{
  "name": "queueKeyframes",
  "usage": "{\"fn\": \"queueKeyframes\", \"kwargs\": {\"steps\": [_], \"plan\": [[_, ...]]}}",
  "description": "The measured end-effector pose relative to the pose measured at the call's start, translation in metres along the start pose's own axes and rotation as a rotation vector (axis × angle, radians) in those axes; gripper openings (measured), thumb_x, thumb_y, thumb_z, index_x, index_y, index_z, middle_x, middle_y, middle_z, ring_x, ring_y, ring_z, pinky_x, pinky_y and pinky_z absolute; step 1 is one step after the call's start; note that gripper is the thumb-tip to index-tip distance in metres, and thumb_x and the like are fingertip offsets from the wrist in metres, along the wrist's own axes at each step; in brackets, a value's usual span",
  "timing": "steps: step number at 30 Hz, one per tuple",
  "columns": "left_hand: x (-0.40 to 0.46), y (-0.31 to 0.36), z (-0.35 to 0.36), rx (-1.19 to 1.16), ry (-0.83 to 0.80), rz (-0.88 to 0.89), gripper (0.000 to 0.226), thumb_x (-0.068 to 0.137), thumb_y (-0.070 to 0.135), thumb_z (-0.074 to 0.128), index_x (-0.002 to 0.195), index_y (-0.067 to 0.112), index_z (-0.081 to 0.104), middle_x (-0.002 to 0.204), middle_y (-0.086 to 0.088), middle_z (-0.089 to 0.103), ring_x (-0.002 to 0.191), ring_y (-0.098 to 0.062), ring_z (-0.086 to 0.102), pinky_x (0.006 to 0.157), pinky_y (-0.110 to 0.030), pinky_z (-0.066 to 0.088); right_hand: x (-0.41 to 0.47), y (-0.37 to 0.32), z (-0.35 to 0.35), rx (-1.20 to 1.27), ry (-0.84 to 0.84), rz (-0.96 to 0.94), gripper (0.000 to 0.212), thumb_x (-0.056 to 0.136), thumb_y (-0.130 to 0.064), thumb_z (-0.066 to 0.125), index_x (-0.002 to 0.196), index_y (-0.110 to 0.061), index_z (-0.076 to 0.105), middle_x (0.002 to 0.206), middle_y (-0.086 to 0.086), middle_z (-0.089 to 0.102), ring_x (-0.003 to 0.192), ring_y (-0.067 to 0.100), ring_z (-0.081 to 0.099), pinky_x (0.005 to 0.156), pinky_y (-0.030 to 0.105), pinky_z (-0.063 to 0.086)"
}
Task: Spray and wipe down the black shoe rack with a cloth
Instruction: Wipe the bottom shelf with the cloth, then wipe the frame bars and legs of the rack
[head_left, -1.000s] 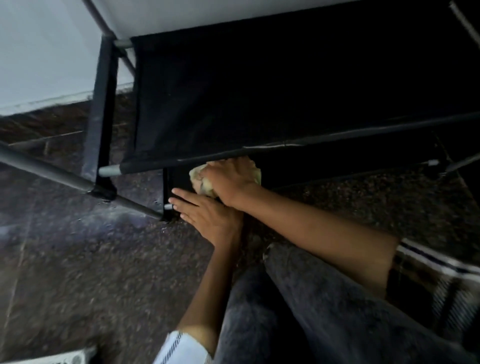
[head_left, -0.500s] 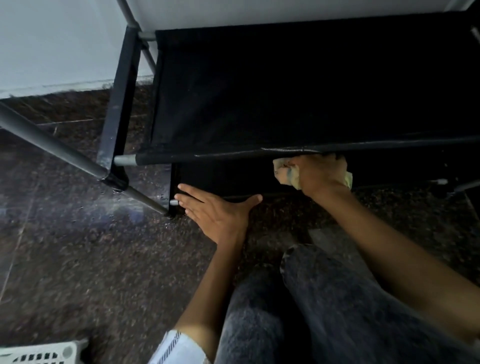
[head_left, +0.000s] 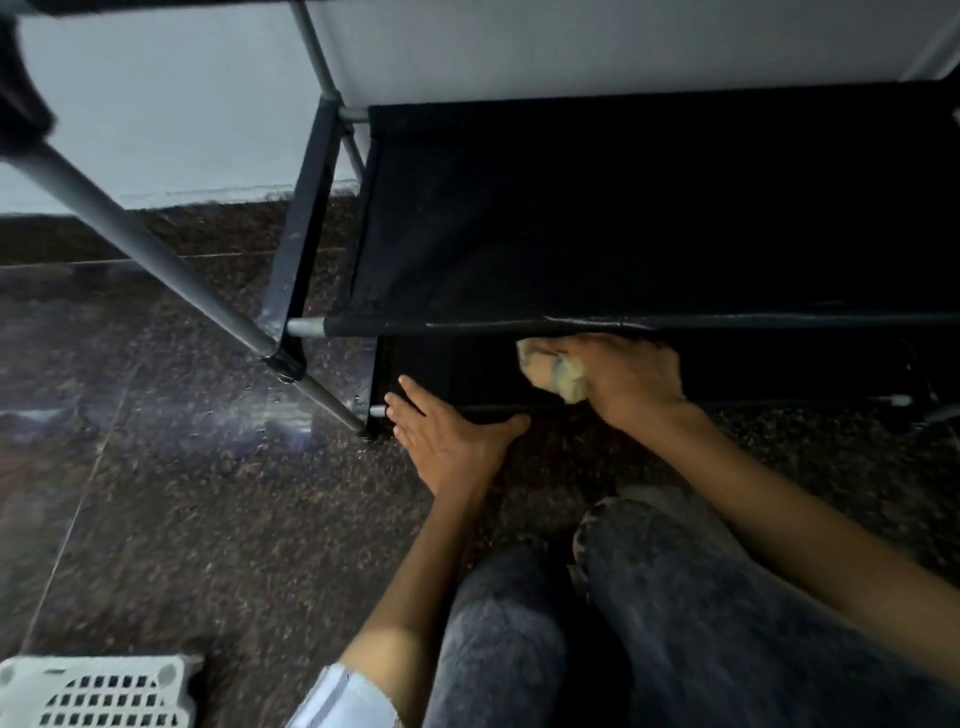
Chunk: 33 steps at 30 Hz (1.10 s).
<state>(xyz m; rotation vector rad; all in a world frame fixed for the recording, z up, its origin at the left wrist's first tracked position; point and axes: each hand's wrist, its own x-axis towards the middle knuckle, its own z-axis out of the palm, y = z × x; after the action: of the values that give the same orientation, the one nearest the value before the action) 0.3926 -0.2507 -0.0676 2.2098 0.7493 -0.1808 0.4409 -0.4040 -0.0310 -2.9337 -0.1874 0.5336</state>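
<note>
Closest to me were my knees (head_left: 649, 623) in grey jeans, and a white basket (head_left: 98, 691) sat at the near left on the dark floor (head_left: 182, 493). A bit farther, my left hand (head_left: 447, 436) lay flat with its fingers straight. It held nothing and rested on the floor and on the front bar of the bottom shelf (head_left: 467, 371), near the left corner. My right hand (head_left: 623, 379) was just to its right and a little farther in. Its fingers were curled round the cloth (head_left: 550, 371), which it pressed on the bottom shelf under the middle shelf (head_left: 623, 218) of the black shoe rack (head_left: 306, 218). The shelf ran long from left to right. Most of it lay to the right of the cloth, so I thought the right hand, being nearer, should wipe that way. Past the rack was the white wall (head_left: 182, 104).
</note>
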Motion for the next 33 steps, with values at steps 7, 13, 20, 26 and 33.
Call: {"fn": "queueKeyframes", "kwargs": {"steps": [7,13,20,26,33], "plan": [[-0.019,-0.017,-0.051,0.035,-0.248,0.097,0.091,0.072,0.025,0.079,0.144,0.007,0.027,0.148,-0.017,0.023,0.135,-0.031,0.029,0.112,-0.036,0.028,-0.091,0.078,-0.025,0.008,-0.022,0.148,0.061,0.089,-0.027,0.051,0.137,-0.056,0.027,0.132,-0.016,0.042,0.114,0.023,0.054,0.085,0.035,0.044],[-0.050,0.005,-0.118,-0.027,-0.199,0.187,0.047,0.077,0.009,0.073,0.118,0.008,0.050,0.113,-0.011,0.060,0.098,-0.021,0.059,0.071,-0.023,0.043,-0.165,0.099,-0.073,0.102,0.034,0.196,0.071,0.079,-0.020,0.060,0.131,-0.060,0.032,0.127,-0.021,0.046,0.115,0.017,0.056,0.082,0.035,0.047],[-0.121,0.083,-0.200,-0.012,-0.226,0.366,0.061,0.080,0.025,0.073,0.132,0.011,0.045,0.123,-0.001,0.055,0.100,-0.010,0.054,0.078,-0.018,0.040,-0.239,0.085,-0.151,0.144,0.236,0.127,0.059,0.085,-0.026,0.051,0.121,-0.066,0.029,0.128,-0.025,0.047,0.109,0.013,0.058,0.085,0.040,0.049],[-0.185,0.151,-0.285,-0.099,-0.110,0.532,0.069,0.078,0.033,0.073,0.136,0.017,0.040,0.129,0.003,0.049,0.110,-0.012,0.055,0.092,-0.026,0.044,-0.297,0.038,-0.246,0.147,0.459,0.086,0.057,0.093,-0.035,0.043,0.138,-0.056,0.016,0.134,-0.022,0.041,0.110,0.017,0.058,0.084,0.037,0.046],[-0.225,0.211,-0.358,-0.110,0.044,0.635,0.069,0.085,0.022,0.066,0.142,0.010,0.031,0.148,-0.008,0.034,0.135,-0.022,0.034,0.103,-0.028,0.032,-0.313,-0.035,-0.327,0.267,0.704,0.025,0.067,0.086,-0.024,0.047,0.144,-0.042,0.021,0.108,-0.001,0.043,0.092,0.027,0.060,0.075,0.032,0.044]]}}
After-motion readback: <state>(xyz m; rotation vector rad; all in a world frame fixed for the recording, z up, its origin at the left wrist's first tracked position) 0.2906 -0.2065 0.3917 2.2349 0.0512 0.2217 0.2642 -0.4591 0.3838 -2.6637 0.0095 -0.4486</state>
